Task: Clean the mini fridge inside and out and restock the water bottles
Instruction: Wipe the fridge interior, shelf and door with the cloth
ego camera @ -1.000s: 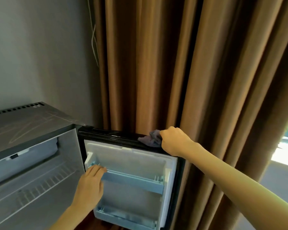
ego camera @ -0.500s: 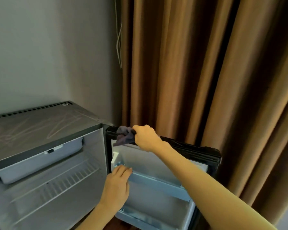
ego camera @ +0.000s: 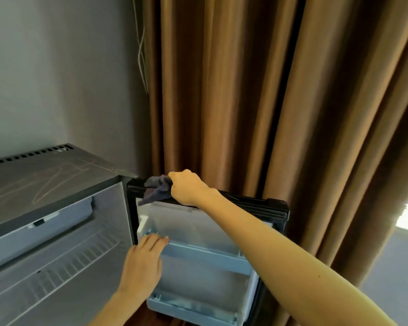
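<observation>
**Cloth gripped on the fridge door's top edge**

Fingers of the right hand (ego camera: 186,187) are curled tight round a grey cloth (ego camera: 157,190), which is bunched up and pressed onto the black top edge of the open door (ego camera: 257,207). The cloth sticks out from the fist on the hinge side, and one corner hangs just below the grip over the door's white inner lining. The hinge corner lies right beside the cloth. Beyond it, away from the grip, stands the mini fridge (ego camera: 45,184), open, with smeared streaks across its grey top and a row of vent slots (ego camera: 28,155) along the back.

Below the grip and a little toward the hinge, the left hand (ego camera: 143,264) rests flat, fingers straight, and grasps nothing. Its fingertips touch the front lip of the upper door shelf (ego camera: 205,256). A lower door shelf (ego camera: 191,307) sits beneath that, partly hidden by the right forearm, which crosses in front of the door's free side.

Inside the cabinet, past the left hand, are a wire rack (ego camera: 68,262) and a pale flap (ego camera: 45,222) above it.

Brown curtain (ego camera: 245,90) hangs close behind the grip, its folds touching or nearly touching the back of the door. A thin white cord (ego camera: 142,55) runs down the grey wall (ego camera: 57,67) above the cloth, at the curtain's edge.
</observation>
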A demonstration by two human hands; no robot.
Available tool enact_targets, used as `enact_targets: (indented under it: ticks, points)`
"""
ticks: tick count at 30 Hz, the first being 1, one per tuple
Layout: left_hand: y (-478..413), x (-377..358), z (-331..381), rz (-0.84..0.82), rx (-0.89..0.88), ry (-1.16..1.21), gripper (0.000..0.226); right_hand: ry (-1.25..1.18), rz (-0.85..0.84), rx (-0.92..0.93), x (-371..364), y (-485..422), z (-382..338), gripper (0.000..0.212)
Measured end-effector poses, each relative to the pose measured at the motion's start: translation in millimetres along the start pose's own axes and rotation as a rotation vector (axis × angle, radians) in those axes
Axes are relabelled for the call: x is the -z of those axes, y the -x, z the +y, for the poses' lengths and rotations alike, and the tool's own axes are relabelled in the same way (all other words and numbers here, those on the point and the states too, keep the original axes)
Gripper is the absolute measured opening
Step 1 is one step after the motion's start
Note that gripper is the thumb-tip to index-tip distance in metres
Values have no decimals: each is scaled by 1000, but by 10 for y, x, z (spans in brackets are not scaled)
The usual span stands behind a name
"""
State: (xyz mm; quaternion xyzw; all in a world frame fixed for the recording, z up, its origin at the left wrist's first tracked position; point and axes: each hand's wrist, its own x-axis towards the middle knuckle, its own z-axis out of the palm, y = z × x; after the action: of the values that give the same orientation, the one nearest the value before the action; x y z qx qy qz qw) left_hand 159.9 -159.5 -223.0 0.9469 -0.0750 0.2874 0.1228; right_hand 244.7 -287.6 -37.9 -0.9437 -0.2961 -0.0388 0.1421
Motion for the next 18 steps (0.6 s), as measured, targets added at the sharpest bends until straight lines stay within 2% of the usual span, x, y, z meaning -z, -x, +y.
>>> enact_targets:
  ticks: [3, 7, 12, 18]
  points:
    - [-10, -48, 56, 53, 22, -2, 53, 132, 21, 39, 102, 287, 217, 31]
    - [0, -93, 123, 103, 6, -35, 32, 257, 52, 39, 187, 664, 644, 33]
    - [-3, -68, 173, 28, 68, -61, 41, 269, 101, -32, 302, 1219, 1315, 29]
    - [-42, -16, 333, -3, 130, -66, 26, 118, 192, 19, 345, 1491, 1808, 20]
